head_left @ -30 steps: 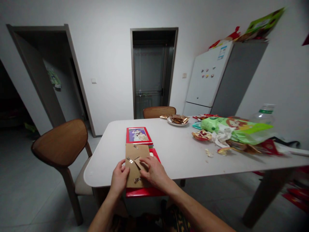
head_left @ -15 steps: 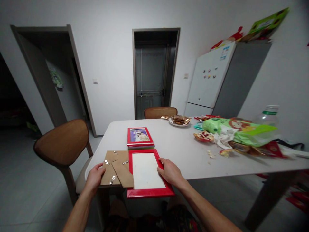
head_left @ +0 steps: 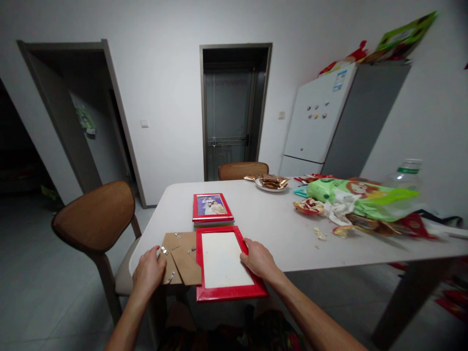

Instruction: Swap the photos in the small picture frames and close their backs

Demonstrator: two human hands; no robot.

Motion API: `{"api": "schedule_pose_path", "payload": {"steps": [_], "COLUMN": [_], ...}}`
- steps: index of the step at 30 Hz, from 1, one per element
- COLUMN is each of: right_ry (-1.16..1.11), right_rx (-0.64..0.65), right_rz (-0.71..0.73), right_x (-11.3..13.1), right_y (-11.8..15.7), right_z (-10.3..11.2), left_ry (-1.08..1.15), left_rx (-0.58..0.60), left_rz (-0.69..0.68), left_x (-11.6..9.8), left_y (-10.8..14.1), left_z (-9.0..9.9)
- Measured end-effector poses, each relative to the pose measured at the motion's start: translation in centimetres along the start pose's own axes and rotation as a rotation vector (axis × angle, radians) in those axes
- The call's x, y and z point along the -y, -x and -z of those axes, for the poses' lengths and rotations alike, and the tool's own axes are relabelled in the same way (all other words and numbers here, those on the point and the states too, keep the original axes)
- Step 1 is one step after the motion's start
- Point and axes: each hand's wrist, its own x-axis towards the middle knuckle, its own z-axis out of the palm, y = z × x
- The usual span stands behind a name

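Note:
In the head view my right hand (head_left: 259,260) grips the right side of a red picture frame (head_left: 230,294), thumb on top. A plain white panel (head_left: 225,261) fills the frame's opening. To its left lies a brown backing board (head_left: 185,265) with metal clips and a fold-out stand flap, its right edge against the frame. My left hand (head_left: 149,269) is closed on the board's left edge; its undersides are hidden. Frame and board both jut past the table's near edge. Just beyond them lies another red frame (head_left: 213,208) with a photo, on top of something thin.
On the white table (head_left: 263,234) stand a plate of gold packets (head_left: 272,183), a green bag (head_left: 361,197), a piece of opened fruit (head_left: 309,206), crumpled tissue and a clear bottle (head_left: 405,175). A brown chair (head_left: 95,214) is at the left, another chair (head_left: 243,170) behind the table.
My left hand has shifted slightly right and its fingers have come further over the board's edge. The board and frame have moved a little to the right and nearer.

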Motion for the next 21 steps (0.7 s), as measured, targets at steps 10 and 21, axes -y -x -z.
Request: {"api": "schedule_pose_path", "payload": {"steps": [10,21], "right_ry": [-0.257,-1.108], "right_rx": [-0.056,0.222], "right_rz": [-0.066,-0.232], "right_x": [-0.9,0.0], "right_y": [-0.6,0.4], "right_z": [0.1,1.2], "left_ry": [0.182,0.281], "left_rx": [0.149,0.202], "left_rz": [-0.398,-0.338], "left_x": [-7.3,-8.4], "left_y": [5.7,5.9], "left_z": [-3.3,-3.0]}}
